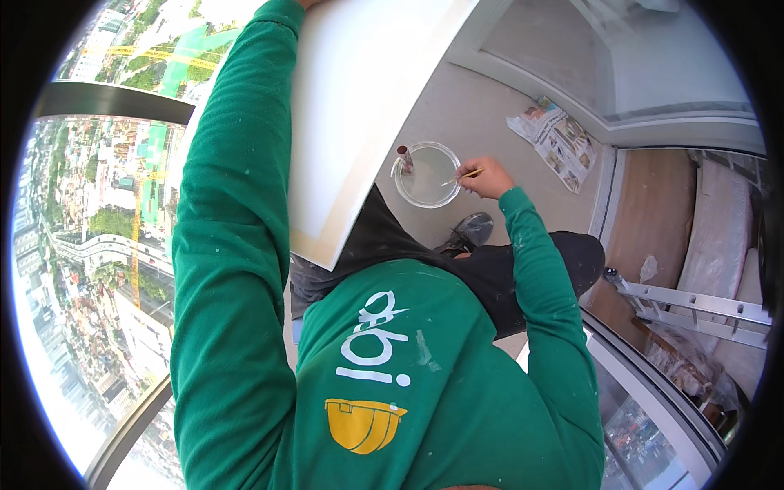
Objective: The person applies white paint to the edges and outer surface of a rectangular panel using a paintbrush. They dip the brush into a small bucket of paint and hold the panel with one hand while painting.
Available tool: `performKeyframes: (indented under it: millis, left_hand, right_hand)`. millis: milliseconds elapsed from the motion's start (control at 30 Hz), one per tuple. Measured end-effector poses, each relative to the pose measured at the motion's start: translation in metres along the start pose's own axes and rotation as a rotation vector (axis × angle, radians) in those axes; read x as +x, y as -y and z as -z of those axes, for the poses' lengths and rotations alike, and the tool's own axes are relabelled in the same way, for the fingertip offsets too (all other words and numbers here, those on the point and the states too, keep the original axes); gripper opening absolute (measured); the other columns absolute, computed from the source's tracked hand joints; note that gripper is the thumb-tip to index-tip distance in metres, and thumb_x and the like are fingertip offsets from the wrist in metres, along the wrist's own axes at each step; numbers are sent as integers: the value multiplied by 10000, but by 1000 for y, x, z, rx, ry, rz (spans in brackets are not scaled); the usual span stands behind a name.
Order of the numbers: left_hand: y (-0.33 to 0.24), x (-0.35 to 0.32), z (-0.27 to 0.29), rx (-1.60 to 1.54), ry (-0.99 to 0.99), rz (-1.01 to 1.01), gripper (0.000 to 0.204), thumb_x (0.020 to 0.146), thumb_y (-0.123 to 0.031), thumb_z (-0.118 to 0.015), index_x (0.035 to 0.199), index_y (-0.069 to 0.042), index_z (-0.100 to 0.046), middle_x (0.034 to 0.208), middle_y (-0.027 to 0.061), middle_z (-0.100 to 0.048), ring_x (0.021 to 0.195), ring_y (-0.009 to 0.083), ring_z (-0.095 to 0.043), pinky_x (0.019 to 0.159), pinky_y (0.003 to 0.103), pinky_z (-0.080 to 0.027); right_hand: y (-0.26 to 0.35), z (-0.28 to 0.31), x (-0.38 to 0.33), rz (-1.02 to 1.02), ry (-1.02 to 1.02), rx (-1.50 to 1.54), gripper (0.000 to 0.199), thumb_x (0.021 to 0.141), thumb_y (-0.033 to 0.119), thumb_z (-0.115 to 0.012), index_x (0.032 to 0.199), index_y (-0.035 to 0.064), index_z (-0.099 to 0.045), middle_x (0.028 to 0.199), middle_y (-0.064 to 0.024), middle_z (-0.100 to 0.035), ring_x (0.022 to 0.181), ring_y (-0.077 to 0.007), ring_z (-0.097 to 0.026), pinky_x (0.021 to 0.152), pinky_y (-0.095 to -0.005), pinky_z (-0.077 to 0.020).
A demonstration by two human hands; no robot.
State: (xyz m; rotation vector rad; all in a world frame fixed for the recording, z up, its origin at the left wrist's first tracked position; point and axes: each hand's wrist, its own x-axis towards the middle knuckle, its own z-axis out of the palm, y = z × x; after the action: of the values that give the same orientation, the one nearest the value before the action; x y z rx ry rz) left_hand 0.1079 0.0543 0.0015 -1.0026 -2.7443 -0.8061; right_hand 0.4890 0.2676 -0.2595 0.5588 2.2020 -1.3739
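Note:
My right hand (487, 178) is closed round a thin paintbrush (469, 175). Its tip points over the rim of a round clear plastic tub (400, 193) on the floor. Pale stuff, hard to make out, covers the tub's bottom, and a dark brown-ended object (403, 154) stands against the tub's far left side. A large white panel (351, 98) with a tan strip along its edge slants beside my left arm. At the top edge only a sliver of my left hand (307, 3) shows by the panel; its fingers are hidden.
Crumpled newspaper (559, 143) lies on the grey floor (482, 106) right of the tub. A metal ladder (694, 314) and wrapped boards (714, 220) lie beyond the door sill at right. On my left, large windows (106, 204) overlook a city far below.

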Motion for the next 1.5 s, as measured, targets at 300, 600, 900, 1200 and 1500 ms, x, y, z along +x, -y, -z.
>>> performKeyframes:
  millis: [300,600,900,1200,1500]
  left_hand:
    - [7,8,-11,37,10,6,709,731,-610,-836,1073,9,-783,1016,218,-760,977,343,-723,876,430,-579]
    - [11,11,-16,34,55,51,696,742,-616,-831,1067,-2,-783,1080,227,-757,1016,346,-718,896,430,-571]
    - [-4,8,-14,14,96,103,667,767,-587,-828,1086,-3,-777,1107,227,-754,1048,346,-714,925,419,-568]
    - [-12,13,-21,19,118,75,644,763,-567,-834,1082,-10,-774,1081,205,-760,1014,327,-716,886,419,-569]
    - [-22,15,-26,-19,149,63,651,764,-565,-834,1084,-2,-766,1078,211,-754,1016,335,-711,883,430,-568]
  right_hand:
    - [3,7,-12,71,-34,-131,178,835,106,-728,986,33,-789,834,-141,-759,769,-222,-730,744,-368,-587]
    - [24,26,-34,2,-50,67,120,894,114,-748,962,20,-721,813,-82,-749,673,-114,-694,518,-277,-509]
    - [57,67,-97,396,-92,962,91,991,87,-670,1070,42,-667,912,-129,-753,652,-109,-664,462,-201,-422]
    - [129,21,-150,635,-118,861,152,948,-11,-681,1096,21,-668,937,-143,-754,734,-121,-683,558,-215,-500]
    - [181,-11,-194,877,-211,545,148,896,-58,-670,1034,-7,-661,906,-137,-767,786,-147,-753,703,-265,-613]
